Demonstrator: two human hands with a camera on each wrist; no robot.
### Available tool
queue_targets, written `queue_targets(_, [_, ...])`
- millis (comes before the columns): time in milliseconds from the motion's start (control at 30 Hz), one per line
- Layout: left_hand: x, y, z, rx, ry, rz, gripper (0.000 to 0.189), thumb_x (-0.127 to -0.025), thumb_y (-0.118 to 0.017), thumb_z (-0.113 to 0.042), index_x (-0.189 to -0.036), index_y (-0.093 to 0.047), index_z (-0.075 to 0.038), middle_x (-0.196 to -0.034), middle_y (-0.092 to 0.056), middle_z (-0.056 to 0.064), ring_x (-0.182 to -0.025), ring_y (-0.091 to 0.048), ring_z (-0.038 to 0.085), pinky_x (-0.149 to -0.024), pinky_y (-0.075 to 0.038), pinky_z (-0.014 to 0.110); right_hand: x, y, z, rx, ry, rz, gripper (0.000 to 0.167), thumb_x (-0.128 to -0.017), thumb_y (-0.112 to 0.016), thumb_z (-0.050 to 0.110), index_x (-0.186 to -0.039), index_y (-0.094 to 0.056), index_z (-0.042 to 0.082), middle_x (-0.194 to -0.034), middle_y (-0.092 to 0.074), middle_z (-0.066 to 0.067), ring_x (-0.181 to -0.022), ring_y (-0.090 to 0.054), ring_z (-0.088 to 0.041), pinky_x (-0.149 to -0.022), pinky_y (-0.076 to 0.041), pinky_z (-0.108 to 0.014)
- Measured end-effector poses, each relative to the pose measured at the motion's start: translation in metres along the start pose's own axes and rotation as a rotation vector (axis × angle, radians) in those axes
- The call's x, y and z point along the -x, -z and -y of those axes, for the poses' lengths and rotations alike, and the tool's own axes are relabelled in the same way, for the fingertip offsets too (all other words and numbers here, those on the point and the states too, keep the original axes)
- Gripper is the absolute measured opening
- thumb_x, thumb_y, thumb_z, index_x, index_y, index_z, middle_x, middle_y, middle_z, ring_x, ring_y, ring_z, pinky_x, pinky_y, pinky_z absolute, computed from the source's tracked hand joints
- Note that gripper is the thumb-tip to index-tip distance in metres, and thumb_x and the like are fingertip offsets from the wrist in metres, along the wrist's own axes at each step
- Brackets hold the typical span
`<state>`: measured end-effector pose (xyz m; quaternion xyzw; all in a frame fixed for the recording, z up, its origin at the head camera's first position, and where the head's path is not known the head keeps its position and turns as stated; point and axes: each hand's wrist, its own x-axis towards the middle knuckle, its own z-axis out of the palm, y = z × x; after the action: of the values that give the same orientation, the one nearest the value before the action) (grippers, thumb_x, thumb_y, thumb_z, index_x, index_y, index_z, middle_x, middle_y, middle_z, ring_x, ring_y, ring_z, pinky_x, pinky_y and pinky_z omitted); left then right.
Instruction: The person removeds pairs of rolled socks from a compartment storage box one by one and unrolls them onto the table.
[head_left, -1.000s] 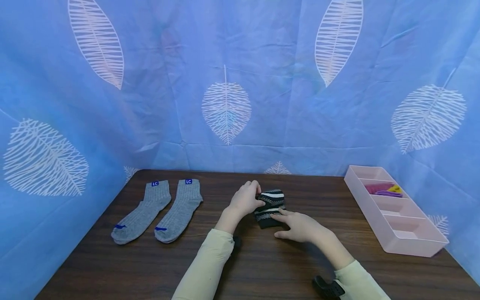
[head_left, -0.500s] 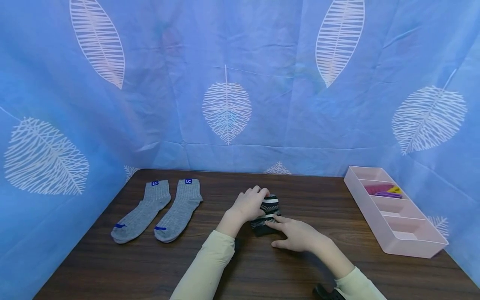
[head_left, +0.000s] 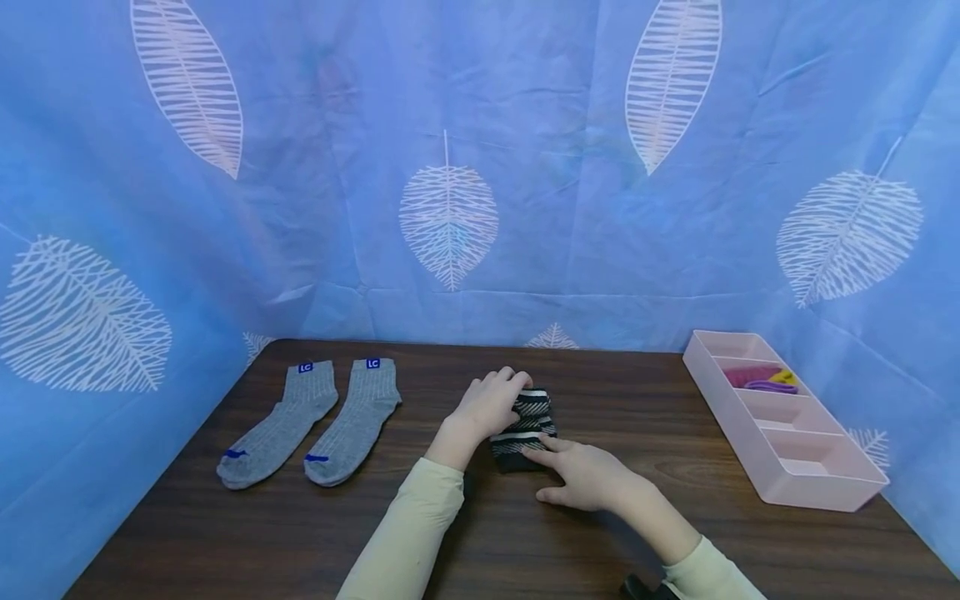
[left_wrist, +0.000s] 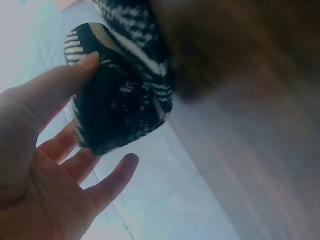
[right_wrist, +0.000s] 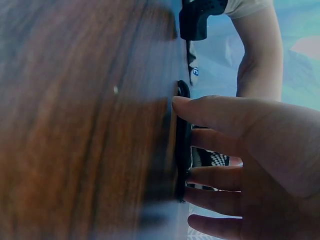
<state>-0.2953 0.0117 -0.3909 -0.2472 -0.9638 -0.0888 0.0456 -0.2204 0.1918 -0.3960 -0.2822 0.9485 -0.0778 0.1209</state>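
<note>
A black-and-white patterned sock (head_left: 525,432), folded into a compact shape, lies on the table between both hands. My left hand (head_left: 489,406) pinches its far left side; in the left wrist view the thumb (left_wrist: 86,64) presses one face of the sock (left_wrist: 120,100), with fingers behind it. From the near right, my right hand (head_left: 585,475) touches the sock with outstretched fingertips. The right wrist view shows those fingers (right_wrist: 215,177) extended and spread over the dark fabric, the thumb low by the tabletop. Part of the sock is hidden under the left hand.
Two grey socks (head_left: 279,427) with blue tags lie side by side on the left of the brown table (head_left: 247,542). A pink divided box (head_left: 813,492) stands at the right, with pink, yellow and purple fabric (head_left: 761,379) in one compartment. A blue leaf-print curtain (head_left: 315,208) surrounds the table.
The patterned sock has slid slightly left and towards me, both hands staying on it. The right hand has shifted a little left and nearer. The grey socks and box stay put.
</note>
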Motion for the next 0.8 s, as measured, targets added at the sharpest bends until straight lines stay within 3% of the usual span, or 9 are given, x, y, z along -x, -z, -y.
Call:
queue_targets(267, [-0.009,0.002,0.003,-0.043,0.002,-0.032,0.029,-0.097,-0.059,-0.013,-0.122,-0.064,-0.027,-0.125,-0.062,0.001,-0.112,-0.059,0.022,-0.091,-0.051,0.042,0.002,-0.001,-0.001,0.005,-0.015,-0.006,0.062,-0.087,-0.069,0.044,-0.144,-0.050,0.026,-0.153,-0.042,-0.012,-0.125,-0.057,-0.035,-0.096,-0.049,-0.052])
queue_targets(500, [-0.021,0.004,0.010,-0.053,0.061,0.061,0.041,-0.093,-0.066,-0.035,-0.132,-0.059,-0.026,-0.131,-0.060,0.002,-0.120,-0.057,0.025,-0.097,-0.048,0.049,0.001,0.000,-0.002,0.031,-0.009,-0.010,0.061,-0.088,-0.068,0.044,-0.144,-0.050,0.027,-0.152,-0.043,-0.011,-0.126,-0.057,-0.034,-0.094,-0.050,-0.052])
queue_targets(800, [-0.039,0.003,0.025,-0.029,0.059,0.120,0.049,-0.090,-0.069,-0.036,-0.136,-0.055,-0.025,-0.135,-0.058,0.002,-0.120,-0.059,0.022,-0.099,-0.047,0.050,-0.001,0.001,-0.002,0.037,0.002,-0.010,0.059,-0.089,-0.066,0.045,-0.144,-0.049,0.029,-0.153,-0.042,-0.009,-0.129,-0.054,-0.033,-0.097,-0.049,-0.053])
